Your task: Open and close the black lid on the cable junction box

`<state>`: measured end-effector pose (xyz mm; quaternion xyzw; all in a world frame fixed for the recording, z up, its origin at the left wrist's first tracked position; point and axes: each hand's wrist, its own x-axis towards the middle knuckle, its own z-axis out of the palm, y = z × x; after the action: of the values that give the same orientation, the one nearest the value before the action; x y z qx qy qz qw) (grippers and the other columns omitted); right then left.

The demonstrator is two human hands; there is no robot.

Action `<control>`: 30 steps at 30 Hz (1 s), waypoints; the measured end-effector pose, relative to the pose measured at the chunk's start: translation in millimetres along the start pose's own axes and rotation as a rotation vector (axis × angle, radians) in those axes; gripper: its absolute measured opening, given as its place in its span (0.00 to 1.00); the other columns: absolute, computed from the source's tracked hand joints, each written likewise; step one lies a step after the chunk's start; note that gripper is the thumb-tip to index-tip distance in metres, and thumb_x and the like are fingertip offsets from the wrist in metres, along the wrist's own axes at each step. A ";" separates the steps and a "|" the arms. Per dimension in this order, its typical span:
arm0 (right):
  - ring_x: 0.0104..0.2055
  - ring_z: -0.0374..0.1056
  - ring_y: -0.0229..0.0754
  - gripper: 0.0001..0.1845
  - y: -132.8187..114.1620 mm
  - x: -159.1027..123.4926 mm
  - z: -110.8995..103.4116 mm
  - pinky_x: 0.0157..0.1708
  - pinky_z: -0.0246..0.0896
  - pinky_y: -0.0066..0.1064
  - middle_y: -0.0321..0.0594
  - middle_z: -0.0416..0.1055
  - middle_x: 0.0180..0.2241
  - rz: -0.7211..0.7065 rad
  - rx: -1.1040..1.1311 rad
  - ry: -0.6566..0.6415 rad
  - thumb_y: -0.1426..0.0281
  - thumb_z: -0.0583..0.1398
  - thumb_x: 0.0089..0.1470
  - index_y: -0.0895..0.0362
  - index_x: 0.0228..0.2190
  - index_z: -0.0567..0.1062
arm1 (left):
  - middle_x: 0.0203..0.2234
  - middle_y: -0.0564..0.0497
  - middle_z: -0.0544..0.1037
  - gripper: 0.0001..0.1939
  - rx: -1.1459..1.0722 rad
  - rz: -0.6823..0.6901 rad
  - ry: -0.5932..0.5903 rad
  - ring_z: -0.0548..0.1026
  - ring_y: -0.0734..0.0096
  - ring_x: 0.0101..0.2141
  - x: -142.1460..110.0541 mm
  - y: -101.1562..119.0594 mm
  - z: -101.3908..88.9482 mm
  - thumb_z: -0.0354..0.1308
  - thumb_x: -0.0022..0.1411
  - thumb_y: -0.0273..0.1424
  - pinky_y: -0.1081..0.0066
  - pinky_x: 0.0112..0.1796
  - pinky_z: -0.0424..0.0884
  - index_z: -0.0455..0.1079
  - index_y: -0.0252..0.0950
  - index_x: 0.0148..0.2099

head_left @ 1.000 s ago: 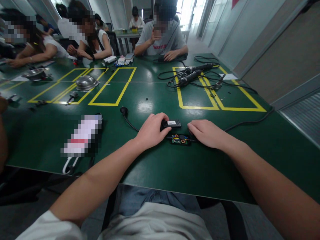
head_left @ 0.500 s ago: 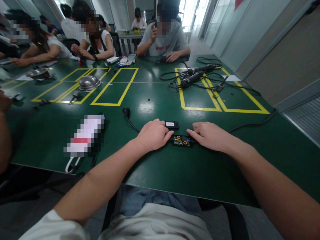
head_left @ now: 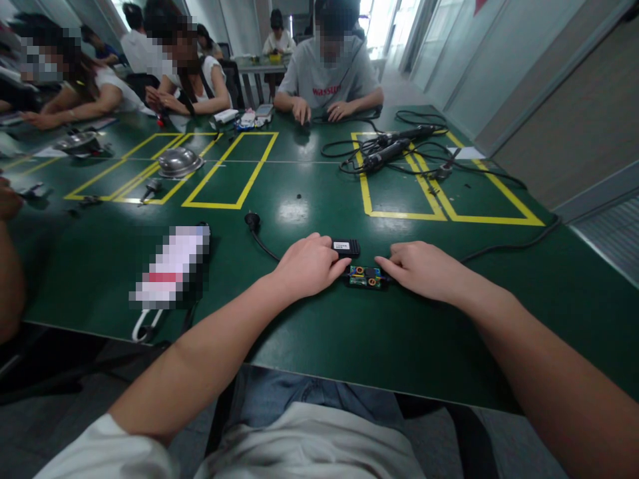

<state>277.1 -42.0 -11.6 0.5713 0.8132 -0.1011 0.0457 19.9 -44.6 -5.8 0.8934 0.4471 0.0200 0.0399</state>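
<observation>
A small open circuit board (head_left: pixel 367 277) with orange coils lies on the green table (head_left: pixel 349 332) in front of me. My left hand (head_left: pixel 308 267) is curled, and its thumb and fingertips pinch the board's left end, where a black cable (head_left: pixel 262 245) comes in. My right hand (head_left: pixel 423 269) lies low with its fingers together, gripping the board's right end. A black cover with a white label (head_left: pixel 346 247) rests on the table just beyond the board, beside my left thumb and free of both hands.
The cable ends in a plug (head_left: pixel 251 219). A pixelated packet (head_left: pixel 172 266) lies to the left. Yellow taped boxes (head_left: pixel 227 174), metal bowls (head_left: pixel 178 161) and corded electric screwdrivers (head_left: pixel 384 154) sit farther back. Several people sit along the far and left edges.
My left hand has let go of the black cover, which now lies on the table, and has gone to the board's left end. The person opposite has lowered a hand to the table.
</observation>
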 end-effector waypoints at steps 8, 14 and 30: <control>0.35 0.76 0.50 0.29 -2.2 0.2 -3.7 0.39 0.61 0.39 0.46 0.80 0.32 -0.031 -0.019 -0.027 0.58 0.53 0.81 0.51 0.26 0.73 | 0.39 0.40 0.84 0.31 -0.032 -0.004 -0.014 0.80 0.53 0.42 1.5 -1.3 0.0 0.49 0.88 0.43 0.58 0.45 0.77 0.90 0.35 0.44; 0.32 0.73 0.47 0.30 -0.6 1.0 0.4 0.38 0.59 0.39 0.45 0.79 0.32 -0.051 -0.013 -0.009 0.58 0.54 0.81 0.52 0.24 0.73 | 0.40 0.40 0.83 0.25 -0.051 -0.028 0.037 0.79 0.50 0.45 1.7 -4.0 7.5 0.55 0.86 0.43 0.56 0.47 0.78 0.87 0.35 0.40; 0.37 0.76 0.51 0.23 1.7 5.8 9.1 0.39 0.62 0.38 0.46 0.80 0.33 -0.044 0.295 0.186 0.59 0.47 0.78 0.51 0.33 0.73 | 0.58 0.39 0.81 0.24 -0.393 0.141 0.323 0.76 0.50 0.59 -4.4 -11.0 10.7 0.59 0.83 0.39 0.50 0.64 0.74 0.75 0.38 0.74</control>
<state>276.3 -38.1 -21.8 0.5606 0.8027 -0.1671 -0.1163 9.2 -42.2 -17.4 0.8826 0.3719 0.2517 0.1392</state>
